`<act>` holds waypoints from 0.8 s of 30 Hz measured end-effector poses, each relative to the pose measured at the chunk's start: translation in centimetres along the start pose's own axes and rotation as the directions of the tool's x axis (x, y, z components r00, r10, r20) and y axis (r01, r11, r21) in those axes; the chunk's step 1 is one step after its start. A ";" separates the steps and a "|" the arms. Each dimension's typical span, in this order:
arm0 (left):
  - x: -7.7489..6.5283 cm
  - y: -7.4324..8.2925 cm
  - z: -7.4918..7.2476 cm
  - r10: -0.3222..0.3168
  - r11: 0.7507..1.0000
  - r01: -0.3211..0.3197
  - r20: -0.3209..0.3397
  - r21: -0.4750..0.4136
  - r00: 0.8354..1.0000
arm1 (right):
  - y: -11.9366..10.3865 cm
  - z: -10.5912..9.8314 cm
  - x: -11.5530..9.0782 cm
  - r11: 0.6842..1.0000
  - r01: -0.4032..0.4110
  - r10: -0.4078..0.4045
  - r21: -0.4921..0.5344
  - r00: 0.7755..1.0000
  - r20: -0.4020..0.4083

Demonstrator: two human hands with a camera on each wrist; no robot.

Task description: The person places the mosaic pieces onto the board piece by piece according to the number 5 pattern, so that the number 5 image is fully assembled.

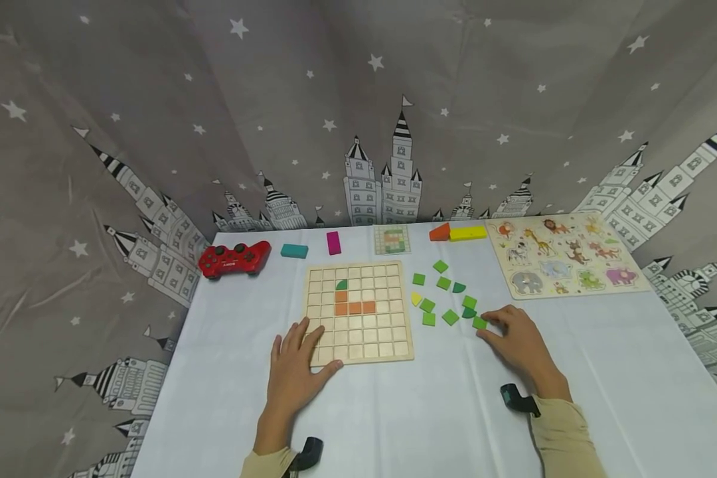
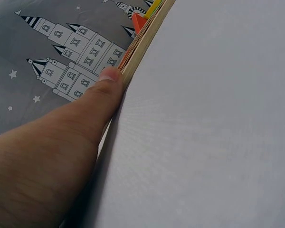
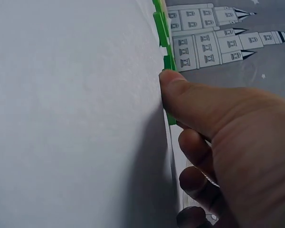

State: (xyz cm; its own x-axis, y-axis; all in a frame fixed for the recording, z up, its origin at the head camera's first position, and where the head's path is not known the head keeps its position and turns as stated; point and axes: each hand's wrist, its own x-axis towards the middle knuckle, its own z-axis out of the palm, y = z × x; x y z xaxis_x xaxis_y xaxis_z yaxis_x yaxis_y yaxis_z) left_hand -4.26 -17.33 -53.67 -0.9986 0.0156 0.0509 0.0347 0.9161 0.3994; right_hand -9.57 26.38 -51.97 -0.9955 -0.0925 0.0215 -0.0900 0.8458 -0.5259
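The wooden grid board (image 1: 388, 335) lies flat in front of me, with several orange square tiles (image 1: 355, 308) and a dark green quarter-circle tile (image 1: 342, 285) in its cells. My left hand (image 1: 295, 372) rests on its near left corner, fingers spread over the cells. In the left wrist view the thumb (image 2: 109, 78) touches the board's edge. To the right of the board, my right hand (image 1: 520, 342) pinches a light green square tile (image 1: 480, 322) between thumb and fingers. The right wrist view shows that green tile (image 3: 171, 118) partly hidden behind the thumb.
Loose green square tiles (image 1: 451, 317), dark green pieces and a yellow piece (image 1: 415, 299) lie between board and right hand. Along the back are a red game controller (image 1: 235, 259), coloured blocks (image 1: 468, 233), a pattern card (image 1: 392, 239) and an animal puzzle (image 1: 567, 255).
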 end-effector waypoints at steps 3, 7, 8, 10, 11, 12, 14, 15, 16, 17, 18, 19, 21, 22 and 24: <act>-0.1 -0.1 0.1 0.004 1.000 -0.004 -0.008 0.005 1.000 | -0.1 0.2 -0.1 1.000 0.001 -0.001 -0.005 1.000 -0.004; -0.1 0.0 0.1 0.009 1.000 -0.009 -0.023 0.001 1.000 | -0.1 0.4 -0.1 1.000 -0.004 0.004 -0.009 1.000 -0.005; -0.1 0.0 0.1 0.009 1.000 -0.009 -0.024 -0.002 1.000 | -0.1 0.4 -0.1 1.000 -0.006 0.006 -0.010 1.000 -0.004; -0.1 0.0 0.0 0.009 1.000 -0.009 -0.022 -0.007 1.000 | -0.1 0.5 -0.2 1.000 -0.013 0.013 -0.011 1.000 -0.003; -0.1 0.0 0.0 0.010 1.000 -0.010 -0.020 -0.007 1.000 | 0.0 0.5 -0.2 1.000 -0.017 0.017 -0.013 1.000 -0.004; -0.1 0.0 0.0 0.011 1.000 -0.011 -0.019 -0.004 1.000 | 0.0 0.5 -0.2 1.000 -0.020 0.020 -0.014 1.000 -0.003; -0.1 0.0 0.0 0.011 1.000 -0.011 -0.018 -0.003 1.000 | 0.1 0.6 -0.2 1.000 -0.028 0.028 -0.014 1.000 -0.003; -0.1 0.0 0.0 0.011 1.000 -0.012 -0.019 -0.004 1.000 | 0.1 0.6 -0.2 0.999 -0.030 0.030 -0.011 1.000 -0.004; 0.0 0.0 0.0 0.012 1.000 -0.012 -0.020 -0.003 1.000 | 0.1 0.6 -0.2 0.999 -0.031 0.031 -0.011 1.000 -0.004; 0.0 0.0 0.0 0.012 1.000 -0.012 -0.022 -0.002 1.000 | 0.1 0.6 -0.2 1.000 -0.030 0.030 -0.010 1.000 -0.005; -0.1 0.0 0.0 0.012 1.000 -0.012 -0.023 -0.003 1.000 | 0.0 0.6 -0.2 1.000 -0.027 0.026 -0.008 1.000 -0.006; -0.1 0.0 0.0 0.012 1.000 -0.012 -0.024 -0.003 1.000 | 0.0 0.5 -0.2 1.000 -0.026 0.025 -0.009 1.000 -0.010; -0.1 0.0 0.0 0.012 1.000 -0.012 -0.024 0.000 1.000 | -0.1 0.5 -0.2 1.000 -0.019 0.019 -0.004 1.000 -0.020; -0.1 0.0 0.0 0.011 1.000 -0.011 -0.024 -0.001 1.000 | -0.3 0.4 -0.1 1.000 -0.013 0.013 -0.002 1.000 -0.028; -0.1 0.0 0.0 0.009 1.000 -0.009 -0.022 0.003 1.000 | -0.7 0.3 0.2 1.000 0.005 -0.005 0.005 0.999 -0.048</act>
State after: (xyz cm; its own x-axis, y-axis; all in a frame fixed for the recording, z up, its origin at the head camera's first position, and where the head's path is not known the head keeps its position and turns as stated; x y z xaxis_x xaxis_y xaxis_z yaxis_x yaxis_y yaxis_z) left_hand -4.15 -17.31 -53.66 -0.9971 0.0150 0.0745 0.0434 0.9172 0.3962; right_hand -9.66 25.64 -51.90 -0.9953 -0.0716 0.0646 -0.0950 0.8426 -0.5301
